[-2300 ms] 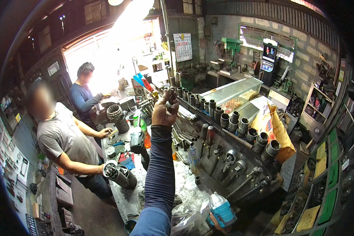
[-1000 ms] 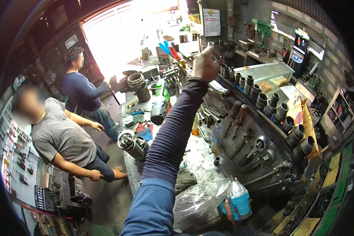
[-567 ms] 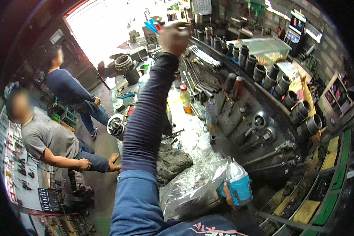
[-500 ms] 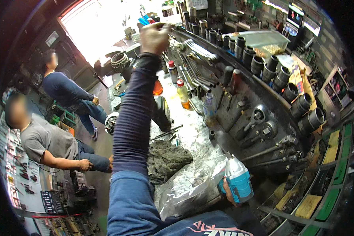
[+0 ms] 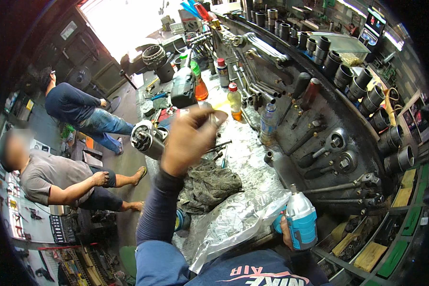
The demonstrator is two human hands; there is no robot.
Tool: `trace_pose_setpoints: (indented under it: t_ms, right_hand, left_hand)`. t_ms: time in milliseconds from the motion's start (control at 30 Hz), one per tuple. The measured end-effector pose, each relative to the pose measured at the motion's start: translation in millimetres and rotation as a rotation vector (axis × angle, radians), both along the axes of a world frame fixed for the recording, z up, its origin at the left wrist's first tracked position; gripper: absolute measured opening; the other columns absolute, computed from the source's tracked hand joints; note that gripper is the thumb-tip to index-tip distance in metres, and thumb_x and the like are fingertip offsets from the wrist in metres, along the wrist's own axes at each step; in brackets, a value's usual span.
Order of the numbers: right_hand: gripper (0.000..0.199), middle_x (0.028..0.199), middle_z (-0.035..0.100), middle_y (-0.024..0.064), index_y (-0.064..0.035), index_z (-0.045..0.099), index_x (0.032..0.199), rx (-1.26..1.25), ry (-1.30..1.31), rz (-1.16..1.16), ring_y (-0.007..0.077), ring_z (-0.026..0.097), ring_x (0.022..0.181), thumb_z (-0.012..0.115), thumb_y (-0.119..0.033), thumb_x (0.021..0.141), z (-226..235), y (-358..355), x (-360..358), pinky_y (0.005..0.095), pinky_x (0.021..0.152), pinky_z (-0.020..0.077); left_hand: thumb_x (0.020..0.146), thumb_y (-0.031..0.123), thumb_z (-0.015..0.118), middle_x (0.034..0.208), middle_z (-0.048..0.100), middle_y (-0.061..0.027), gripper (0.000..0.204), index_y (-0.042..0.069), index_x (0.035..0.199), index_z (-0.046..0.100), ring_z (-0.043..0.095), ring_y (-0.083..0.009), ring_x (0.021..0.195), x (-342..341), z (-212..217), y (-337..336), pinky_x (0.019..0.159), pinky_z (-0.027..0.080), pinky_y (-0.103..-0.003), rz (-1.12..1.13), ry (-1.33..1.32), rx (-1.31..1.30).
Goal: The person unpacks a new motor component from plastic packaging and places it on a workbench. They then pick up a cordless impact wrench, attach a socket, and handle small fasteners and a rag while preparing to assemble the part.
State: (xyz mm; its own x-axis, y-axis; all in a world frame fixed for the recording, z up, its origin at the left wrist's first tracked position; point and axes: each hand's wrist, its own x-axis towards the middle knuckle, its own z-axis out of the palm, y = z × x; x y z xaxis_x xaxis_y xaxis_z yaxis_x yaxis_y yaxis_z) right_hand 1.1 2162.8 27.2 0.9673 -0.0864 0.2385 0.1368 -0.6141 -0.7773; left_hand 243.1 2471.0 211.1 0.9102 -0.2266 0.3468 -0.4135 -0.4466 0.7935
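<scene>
My left hand (image 5: pixel 188 143) is now drawn back close to me, raised over the middle of the table (image 5: pixel 245 157); half a second ago it was stretched far out toward the tool wall at the far end. Its fingers are curled with thumb and fingertips pinched together, and a small metal piece (image 5: pixel 213 119) seems to sit in that pinch, though motion blur keeps me from telling what it is. The dark blue sleeve runs down from the wrist to my shoulder.

My right hand (image 5: pixel 287 233) is low at the near edge of the table, wrapped around the grip of a blue and grey impact wrench (image 5: pixel 301 221), as it was in the earlier frames. Just left of the wrench lies a crumpled clear plastic bag (image 5: pixel 233 221), and beyond that a dark grey rag (image 5: pixel 209 183).

Under and past my left hand I see a cylindrical metal motor part (image 5: pixel 145 138) at the table's left edge, a plastic bottle of yellow liquid (image 5: pixel 234 100) and one of orange liquid (image 5: pixel 200 86) farther out. Wrenches and sockets hang on the curved wall (image 5: pixel 319 119) to the right.

On the floor to the left, one person in a grey shirt (image 5: pixel 57 176) sits, and another in a dark blue top (image 5: pixel 76 107) bends near the doorway, both lower in view than before as my head has tipped down.
</scene>
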Motion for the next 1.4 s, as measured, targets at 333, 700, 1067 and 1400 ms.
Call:
trace_pose_setpoints:
  t_ms: [333, 700, 1067, 1400]
  right_hand:
    - [0.035, 0.106, 0.063, 0.0080, -0.0020, 0.058, 0.125, 0.132, 0.152, 0.065, 0.0199, 0.060, 0.094, 0.066, -0.018, 0.094, -33, -19, -10, 0.0349, 0.086, 0.0481]
    - [0.048, 0.105, 0.069, 0.0101, -0.0006, 0.053, 0.137, 0.550, 0.197, -0.114, 0.0283, 0.066, 0.091, 0.067, -0.017, 0.094, -11, 1, -4, 0.0401, 0.087, 0.0528]
    - [0.059, 0.144, 0.052, 0.0197, -0.0010, 0.046, 0.146, 0.409, 0.252, -0.014, 0.0334, 0.050, 0.132, 0.067, -0.022, 0.096, -33, -19, 5, 0.0444, 0.111, 0.0386]
    - [0.049, 0.120, 0.062, 0.0150, -0.0003, 0.053, 0.134, 0.306, 0.275, -0.089, 0.0287, 0.058, 0.111, 0.070, -0.024, 0.094, 1, -8, -3, 0.0415, 0.098, 0.0447]
  left_hand:
    - [0.070, 0.053, 0.083, 0.094, 0.072, -0.0245, 0.065, -0.004, 0.096, 0.068, 0.071, -0.0410, 0.088, -95, -165, 34, 0.078, 0.057, -0.049, -0.033, 0.474, 0.987]
    - [0.077, 0.022, 0.082, 0.093, 0.075, -0.0203, 0.037, -0.001, 0.103, 0.072, 0.074, -0.0313, 0.087, -96, -89, -19, 0.080, 0.057, -0.041, -0.039, 0.434, 0.039]
    - [0.078, 0.015, 0.078, 0.103, 0.075, -0.0165, 0.039, 0.001, 0.113, 0.070, 0.071, -0.0194, 0.092, -103, -47, -65, 0.088, 0.054, -0.035, -0.521, 0.408, -0.234]
    - [0.076, 0.021, 0.085, 0.104, 0.070, -0.0124, 0.051, -0.003, 0.115, 0.063, 0.069, -0.0231, 0.094, -167, -36, 61, 0.085, 0.054, -0.037, 0.184, 0.115, -0.337]
